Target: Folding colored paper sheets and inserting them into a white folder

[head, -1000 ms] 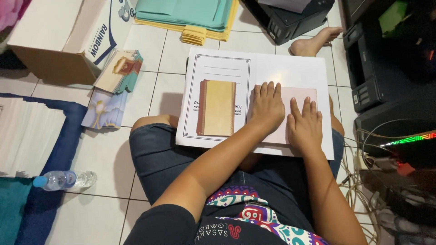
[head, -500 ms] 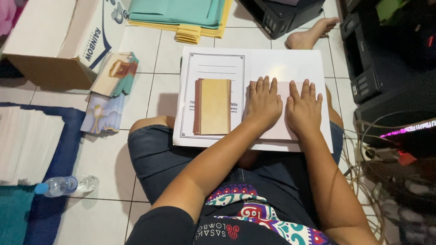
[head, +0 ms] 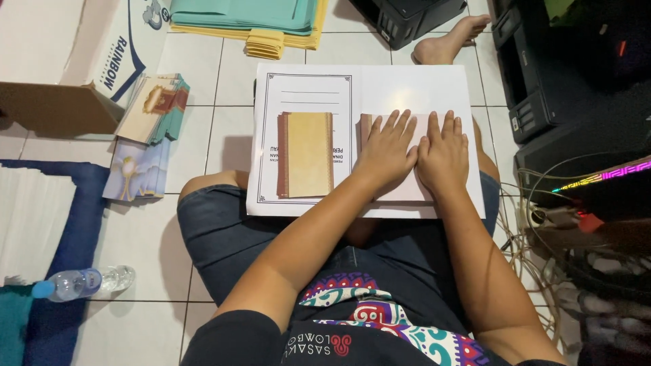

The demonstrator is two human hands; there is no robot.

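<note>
Your left hand [head: 388, 150] and right hand [head: 444, 154], fingers spread flat, clamping nothing, press the pale sheet [head: 407, 190] onto the white board [head: 407, 88] on your lap, gold booklet [head: 306, 154] at 9 o'clock.

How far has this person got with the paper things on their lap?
Done, it seems: one tan booklet lies finished-looking on the white sheet. In hand: the left hand and right hand press flat on a pale pink piece beside it. Left: stacks of printed cards and coloured folders wait on the floor.
</note>
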